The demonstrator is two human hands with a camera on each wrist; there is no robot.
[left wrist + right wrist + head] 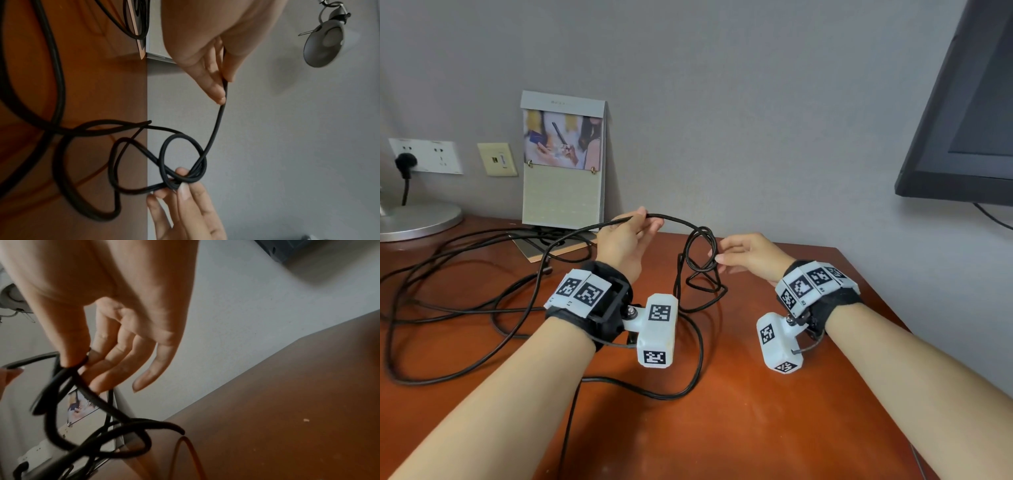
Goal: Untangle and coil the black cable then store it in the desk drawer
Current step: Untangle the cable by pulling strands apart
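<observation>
The black cable (674, 219) arcs in the air between both hands above the reddish-brown desk (774, 411), and the rest of it sprawls in loose tangled loops across the desk's left and middle; one strand runs off the near edge. The left hand (625, 240) is raised, palm toward the wall, and pinches the cable between thumb and forefinger; in the left wrist view the strand lies along the fingers (213, 87) and leaves them at the fingertip, the other fingers lying close alongside. From there the cable curves over to a small round knot-like loop (700, 251) hanging just left of the right hand (748, 255); the right thumb and forefinger nip the crossing at the loop's lower edge, while the remaining fingers (123, 363) spread relaxed and nearly straight behind it, not wrapped round anything. Below the loop, two further bends of cable drop to the desk and rest there, just in front of the hands.

A desk calendar (565, 161) stands against the grey wall behind the left hand; a lamp base (417, 219) sits far left beneath a wall socket (426, 156) with a plug in it; a dark monitor (969, 113) fills the upper right.
</observation>
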